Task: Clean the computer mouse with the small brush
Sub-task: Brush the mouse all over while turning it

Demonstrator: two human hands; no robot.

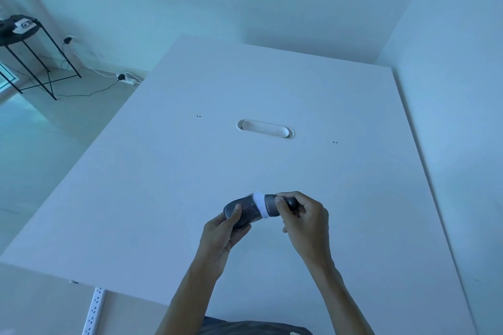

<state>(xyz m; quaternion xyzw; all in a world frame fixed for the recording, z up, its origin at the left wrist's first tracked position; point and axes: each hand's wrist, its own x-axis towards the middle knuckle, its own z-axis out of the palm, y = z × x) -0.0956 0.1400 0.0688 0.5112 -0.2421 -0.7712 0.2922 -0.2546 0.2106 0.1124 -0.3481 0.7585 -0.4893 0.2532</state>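
Observation:
My left hand [220, 236] holds a dark grey computer mouse [242, 211] a little above the white table [190, 160], thumb on its top and fingers underneath. My right hand [304, 220] grips the dark handle of a small brush [270, 205]. The brush's white bristles [260, 204] press against the right end of the mouse. Both hands meet over the near middle of the table. The underside of the mouse is hidden by my fingers.
An oval cable-port cover [265, 128] sits in the table's middle. A white wall [449, 90] runs along the right side. A black side table [24, 41] with cables and a power strip [126, 79] stands on the floor at left. Another white power strip [94, 310] lies below the near edge.

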